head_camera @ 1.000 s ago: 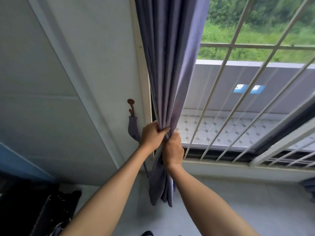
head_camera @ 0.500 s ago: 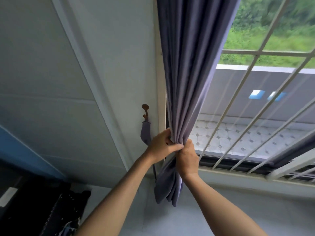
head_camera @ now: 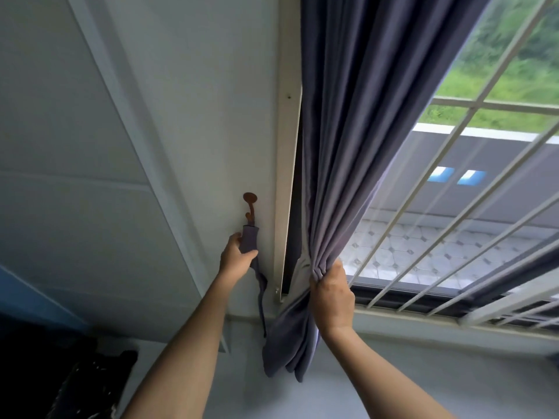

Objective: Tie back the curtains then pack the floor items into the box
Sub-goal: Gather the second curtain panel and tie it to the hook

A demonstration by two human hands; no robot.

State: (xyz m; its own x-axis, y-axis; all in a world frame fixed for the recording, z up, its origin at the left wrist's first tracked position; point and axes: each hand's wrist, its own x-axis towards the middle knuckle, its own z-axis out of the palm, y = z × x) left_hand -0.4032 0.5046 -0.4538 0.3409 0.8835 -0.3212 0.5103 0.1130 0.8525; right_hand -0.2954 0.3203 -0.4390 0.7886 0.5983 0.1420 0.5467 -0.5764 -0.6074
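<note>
the curtain (head_camera: pixel 357 146) hangs at the left edge of the window (head_camera: pixel 484 207), gathered into a bunch low down, its long axis running from top to floor. the right hand (head_camera: pixel 331 294) grips the bunch, fingers and thumb curled tight round the folds just above the sill. the left hand (head_camera: pixel 237 260) is on the wall to the left of the window frame, fingers and thumb pinching the tie-back strap (head_camera: pixel 251 240), which hangs down from the brown hook (head_camera: pixel 250 204).

relation governing the coming move: the strap lies just left of the bunched curtain, with the white frame strip (head_camera: pixel 286 176) between them. the strap hangs vertical, parallel to the curtain. the left hand is the nearer to hook and strap; the right holds the cloth in place. judgement: the strap must be carried rightward round the bunch and back to the hook.

difference from half a second ago: both hands then clasped the curtain together; the left has since let go and moved across to the strap. the right keeps its hold.

dark items (head_camera: pixel 90 385) lie on the floor at lower left, unpacked; no box is in view.
</note>
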